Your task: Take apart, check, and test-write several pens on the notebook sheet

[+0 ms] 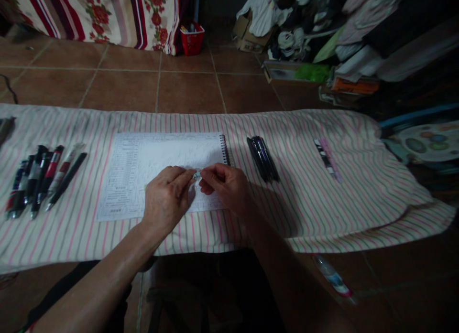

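Note:
My left hand [165, 194] and my right hand [226, 184] meet above an open spiral notebook [124, 180]. Both are closed, thumb against fingers, on a small pale-blue slim piece [197, 175] that shows between the fingertips. It looks like part of a pen, but the fingers cover most of it. Beyond the left hand's knuckles a light greenish bit peeks out; whether it belongs to the same thing I cannot tell. Faint marks and a printed table cover the notebook page. To the right of my right hand lies a bundle of dark pens [263, 158].
Several pens [41, 180] lie at the left on the striped cloth [308, 213]. Two slim pens [328, 160], one pink, one black-and-white, lie at the right. Beyond the table stand a red basket [192, 39] and a cardboard box [249, 34]. A plastic bottle [333, 278] lies on the floor.

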`<state>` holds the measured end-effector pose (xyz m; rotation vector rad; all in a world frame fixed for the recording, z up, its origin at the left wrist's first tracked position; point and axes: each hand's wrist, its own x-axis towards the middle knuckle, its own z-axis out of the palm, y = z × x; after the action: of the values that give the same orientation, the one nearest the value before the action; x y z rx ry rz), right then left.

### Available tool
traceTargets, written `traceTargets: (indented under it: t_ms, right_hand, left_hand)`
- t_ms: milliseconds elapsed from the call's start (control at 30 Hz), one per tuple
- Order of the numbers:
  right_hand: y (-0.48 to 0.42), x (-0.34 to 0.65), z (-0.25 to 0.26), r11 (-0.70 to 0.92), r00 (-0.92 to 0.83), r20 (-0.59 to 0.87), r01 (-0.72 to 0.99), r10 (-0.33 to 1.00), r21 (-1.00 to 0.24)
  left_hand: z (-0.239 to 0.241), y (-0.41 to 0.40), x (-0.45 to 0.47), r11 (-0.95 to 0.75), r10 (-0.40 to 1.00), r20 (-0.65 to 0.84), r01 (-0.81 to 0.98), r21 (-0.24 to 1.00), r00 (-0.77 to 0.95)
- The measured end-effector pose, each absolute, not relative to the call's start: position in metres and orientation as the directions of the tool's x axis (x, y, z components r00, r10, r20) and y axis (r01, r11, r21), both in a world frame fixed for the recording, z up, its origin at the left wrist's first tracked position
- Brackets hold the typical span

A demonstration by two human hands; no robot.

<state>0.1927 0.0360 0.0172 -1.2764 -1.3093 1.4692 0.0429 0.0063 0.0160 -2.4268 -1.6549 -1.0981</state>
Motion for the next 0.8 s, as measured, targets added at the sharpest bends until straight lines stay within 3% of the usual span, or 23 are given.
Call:
traceTargets:
  t_ms: [333,800]
  right_hand:
    - [0.0363,0.1916,0.0123,-0.123,-0.181,-0.112,-0.051,0.977,-0.991]
    - [0.0377,0.1893,0.0091,-0.153,-0.127,-0.144,-0.062,0.981,-0.986]
  left_hand:
    - [0.0151,0.0088,0.045,-0.347,0.873,0.475,0.83,0.437,0.115]
    - [0.0134,0.0075,0.0472,-0.362,0.86,0.491,0.844,0.395,0.139]
